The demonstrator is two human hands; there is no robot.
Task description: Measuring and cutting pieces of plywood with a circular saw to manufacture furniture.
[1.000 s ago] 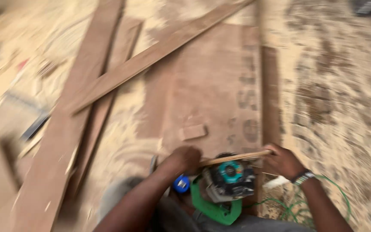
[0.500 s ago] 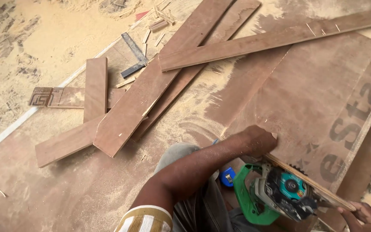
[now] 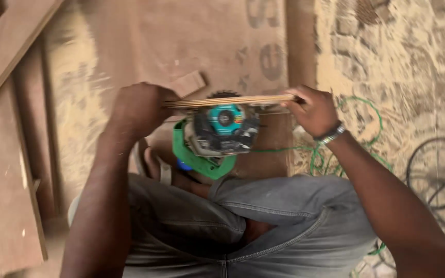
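Observation:
I am seated, looking down at my lap. A thin plywood strip [image 3: 233, 101] lies level between my hands. My left hand [image 3: 137, 108] grips its left end and my right hand [image 3: 312, 110] grips its right end; a beaded band sits on that wrist. Just under the strip is a teal and black circular saw [image 3: 222, 128], turned over with its toothed blade sticking up against the strip's middle. A green housing [image 3: 194, 159] curves under the saw, close to my grey trousers.
A large brown board [image 3: 181, 41] covered in sawdust lies ahead, with a small wood offcut [image 3: 189, 82] on it. Long planks [image 3: 11, 46] lie at the left. Green cable [image 3: 356, 128] and dark cables [image 3: 439, 175] coil on the sandy ground at right.
My view has swung back to the right and closer to my hands. The strip and saw now sit in the middle of the picture; both hands have kept their grip on the strip.

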